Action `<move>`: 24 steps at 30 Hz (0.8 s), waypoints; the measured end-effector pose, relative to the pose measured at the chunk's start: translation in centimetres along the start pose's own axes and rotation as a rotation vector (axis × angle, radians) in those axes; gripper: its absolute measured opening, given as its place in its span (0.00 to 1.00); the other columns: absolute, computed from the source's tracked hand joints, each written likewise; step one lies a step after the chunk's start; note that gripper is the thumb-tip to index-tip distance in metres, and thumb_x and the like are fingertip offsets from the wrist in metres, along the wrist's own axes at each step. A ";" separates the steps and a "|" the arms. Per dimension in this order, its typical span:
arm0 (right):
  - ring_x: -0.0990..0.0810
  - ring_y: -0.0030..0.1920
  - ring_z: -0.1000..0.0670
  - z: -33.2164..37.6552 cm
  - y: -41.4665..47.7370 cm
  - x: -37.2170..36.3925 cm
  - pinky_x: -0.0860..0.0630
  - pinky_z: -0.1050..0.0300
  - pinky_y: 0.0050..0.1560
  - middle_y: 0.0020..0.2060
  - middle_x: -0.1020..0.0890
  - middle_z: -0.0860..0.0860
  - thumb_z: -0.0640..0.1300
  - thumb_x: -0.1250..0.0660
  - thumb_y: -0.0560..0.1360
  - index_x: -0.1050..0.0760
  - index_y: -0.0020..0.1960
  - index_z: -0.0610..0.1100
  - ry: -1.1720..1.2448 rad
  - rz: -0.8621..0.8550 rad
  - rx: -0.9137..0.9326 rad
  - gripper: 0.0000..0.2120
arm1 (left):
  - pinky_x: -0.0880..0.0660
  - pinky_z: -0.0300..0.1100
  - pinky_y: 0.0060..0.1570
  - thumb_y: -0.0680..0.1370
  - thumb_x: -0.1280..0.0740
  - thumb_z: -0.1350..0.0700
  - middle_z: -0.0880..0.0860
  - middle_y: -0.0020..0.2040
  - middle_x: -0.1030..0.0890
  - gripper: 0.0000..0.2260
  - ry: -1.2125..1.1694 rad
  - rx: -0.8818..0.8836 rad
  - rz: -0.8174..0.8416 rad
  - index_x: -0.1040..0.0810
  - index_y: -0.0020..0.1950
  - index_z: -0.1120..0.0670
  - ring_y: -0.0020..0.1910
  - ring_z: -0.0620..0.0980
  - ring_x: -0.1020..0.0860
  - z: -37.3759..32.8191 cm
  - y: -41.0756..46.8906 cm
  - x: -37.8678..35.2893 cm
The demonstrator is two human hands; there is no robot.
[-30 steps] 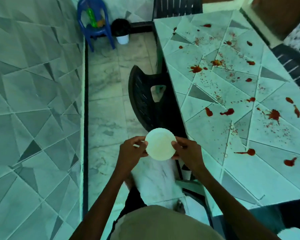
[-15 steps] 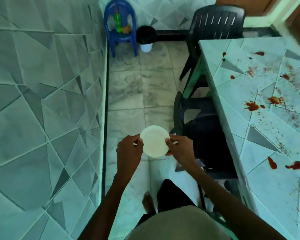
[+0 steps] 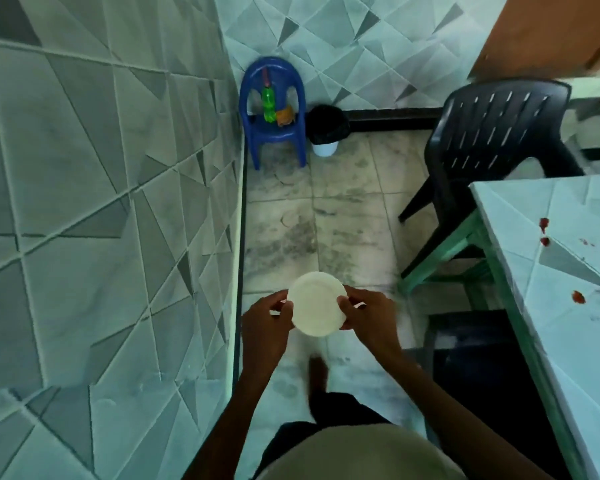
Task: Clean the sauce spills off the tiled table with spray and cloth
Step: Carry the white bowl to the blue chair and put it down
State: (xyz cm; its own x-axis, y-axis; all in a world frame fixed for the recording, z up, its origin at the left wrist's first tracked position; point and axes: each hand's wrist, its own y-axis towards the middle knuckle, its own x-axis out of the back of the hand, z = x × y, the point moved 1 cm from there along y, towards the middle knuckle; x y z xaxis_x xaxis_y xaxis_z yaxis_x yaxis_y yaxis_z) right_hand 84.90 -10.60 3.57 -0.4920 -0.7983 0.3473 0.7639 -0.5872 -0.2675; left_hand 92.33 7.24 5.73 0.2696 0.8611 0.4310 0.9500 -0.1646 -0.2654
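White round plate [image 3: 316, 304] over the floor [image 3: 347, 216], rim in the grip of left hand [image 3: 264, 320] and right hand [image 3: 370, 315].

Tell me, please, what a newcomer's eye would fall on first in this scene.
The white plate at the centre draws the eye first, held over the floor by its rim between the left hand and the right hand. Next come the red sauce spots on the tiled table at the right edge. In the far corner, a small blue chair carries a bright green bottle.
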 end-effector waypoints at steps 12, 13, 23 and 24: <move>0.16 0.35 0.49 12.8 32.3 -6.3 0.18 0.57 0.30 0.37 0.16 0.46 0.35 0.26 0.75 0.16 0.56 0.39 0.044 0.012 0.044 0.11 | 0.18 0.53 0.48 0.77 0.32 0.63 0.50 0.51 0.18 0.18 -0.057 -0.028 -0.020 0.21 0.64 0.46 0.47 0.47 0.19 -10.2 32.1 -1.7; 0.15 0.35 0.48 13.8 35.8 -7.0 0.17 0.53 0.31 0.36 0.16 0.49 0.36 0.26 0.75 0.16 0.56 0.40 0.028 0.014 0.058 0.11 | 0.18 0.54 0.48 0.77 0.32 0.62 0.50 0.51 0.17 0.18 -0.048 -0.026 -0.030 0.21 0.64 0.48 0.46 0.46 0.19 -11.0 35.7 -2.1; 0.15 0.35 0.55 25.2 62.8 -11.1 0.17 0.58 0.31 0.37 0.16 0.51 0.33 0.26 0.74 0.17 0.59 0.39 0.012 0.032 0.006 0.14 | 0.18 0.41 0.34 0.77 0.32 0.64 0.56 0.49 0.19 0.16 -0.122 0.014 0.008 0.20 0.62 0.51 0.46 0.52 0.19 -21.5 63.9 -3.6; 0.15 0.35 0.55 25.8 65.2 -11.5 0.17 0.56 0.32 0.37 0.16 0.52 0.34 0.26 0.74 0.17 0.59 0.39 0.006 0.042 0.004 0.14 | 0.17 0.44 0.35 0.77 0.32 0.63 0.55 0.49 0.19 0.16 -0.112 0.023 0.003 0.20 0.62 0.49 0.47 0.52 0.19 -22.1 66.3 -4.0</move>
State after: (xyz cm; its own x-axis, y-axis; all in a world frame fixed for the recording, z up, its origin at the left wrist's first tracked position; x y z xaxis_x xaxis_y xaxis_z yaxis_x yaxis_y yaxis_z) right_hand 151.13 -36.29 5.33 -0.4620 -0.8228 0.3309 0.7855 -0.5529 -0.2779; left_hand 157.69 -17.70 5.49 0.2517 0.9094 0.3311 0.9451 -0.1573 -0.2865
